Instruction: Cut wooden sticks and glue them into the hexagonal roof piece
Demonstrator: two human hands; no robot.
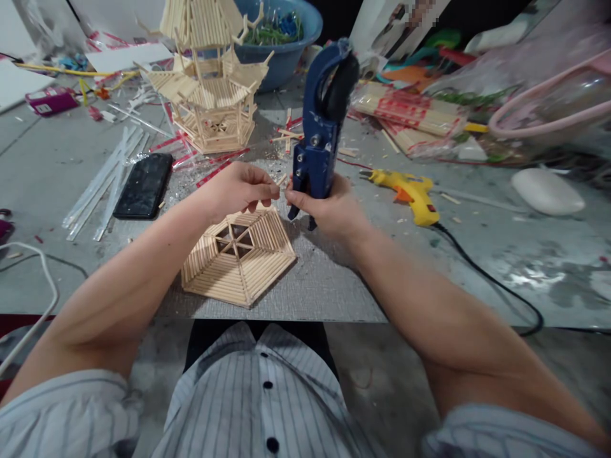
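My right hand (329, 213) is wrapped round the handles of a blue cutter tool (322, 130), held upright with its jaws pointing down. My left hand (241, 189) pinches a small wooden stick (281, 180) and holds it at the cutter's jaws. Just below both hands a flat hexagonal panel made of sticks (238, 257) lies on a grey mat (315, 280). A finished stick pagoda model (210, 83) stands behind the hands.
A yellow glue gun (413, 194) with a black cord lies right of my hands. A black phone (143, 186) and clear glue sticks (107, 184) lie to the left. A blue bowl (281, 38), packs of sticks (410, 114) and a pink basket (548, 108) crowd the back.
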